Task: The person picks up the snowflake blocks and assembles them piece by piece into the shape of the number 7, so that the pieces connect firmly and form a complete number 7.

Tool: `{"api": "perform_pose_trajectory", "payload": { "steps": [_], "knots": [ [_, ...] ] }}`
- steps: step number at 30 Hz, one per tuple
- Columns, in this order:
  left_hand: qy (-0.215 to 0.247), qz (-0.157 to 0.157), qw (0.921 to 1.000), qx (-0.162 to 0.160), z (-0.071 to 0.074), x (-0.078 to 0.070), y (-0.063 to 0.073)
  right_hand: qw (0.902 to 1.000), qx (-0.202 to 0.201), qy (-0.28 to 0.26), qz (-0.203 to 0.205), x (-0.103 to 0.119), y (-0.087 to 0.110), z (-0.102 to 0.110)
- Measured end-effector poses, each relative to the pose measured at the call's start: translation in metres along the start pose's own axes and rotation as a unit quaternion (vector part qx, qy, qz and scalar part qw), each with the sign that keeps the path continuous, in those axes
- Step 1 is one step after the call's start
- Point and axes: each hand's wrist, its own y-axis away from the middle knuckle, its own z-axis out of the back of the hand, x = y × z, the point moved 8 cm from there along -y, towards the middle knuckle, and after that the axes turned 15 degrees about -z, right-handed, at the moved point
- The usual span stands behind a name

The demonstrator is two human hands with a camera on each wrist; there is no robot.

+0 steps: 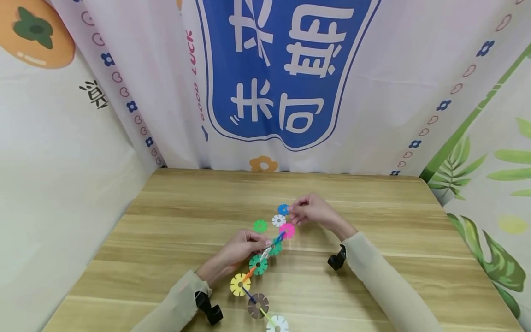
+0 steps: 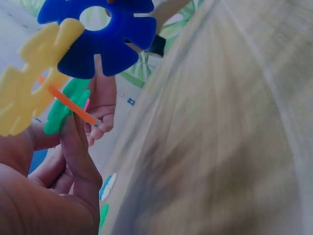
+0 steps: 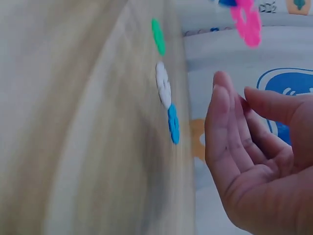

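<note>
A chain of slotted plastic snowflake discs runs through the middle of the head view, from a pink disc [image 1: 287, 230] down past a teal disc [image 1: 275, 249], a green disc [image 1: 258, 265] and a yellow disc [image 1: 240, 285] to a brown disc [image 1: 258, 305]. My left hand [image 1: 242, 249] pinches this chain near the teal disc, raised off the tabletop. Beyond the pink end, my right hand [image 1: 315, 211] hovers beside a loose blue disc [image 1: 283, 209]. In the right wrist view its fingers [image 3: 222, 117] bend loosely, with nothing visible between thumb and fingertips.
Loose on the wooden table [image 1: 166, 221] lie a white disc [image 1: 279, 221], touching or almost touching the blue one, and a bright green disc [image 1: 260, 226]. A printed curtain [image 1: 381, 115] hangs behind the far edge. A white disc [image 1: 277, 324] ends the chain nearest me.
</note>
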Motion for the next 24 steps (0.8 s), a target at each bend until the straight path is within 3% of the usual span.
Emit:
{"api": "perform_pose_trajectory", "payload": {
  "steps": [6, 12, 21, 24],
  "knots": [
    [0.005, 0.008, 0.9999, 0.008, 0.002, 0.004, 0.000, 0.9940, -0.065, 0.083, 0.029, 0.010, -0.015, 0.012],
    [0.009, 0.018, 0.9997, 0.012, 0.003, 0.005, 0.002, 0.9623, -0.117, 0.229, 0.090, 0.017, -0.034, 0.008],
    [0.004, 0.027, 0.9995, 0.016, 0.003, 0.008, 0.003, 0.9372, -0.103, 0.314, 0.111, 0.023, -0.044, -0.008],
    [0.006, 0.026, 0.9995, 0.018, 0.002, 0.008, 0.002, 0.9363, -0.097, 0.322, 0.103, 0.021, -0.046, -0.008]
  ]
}}
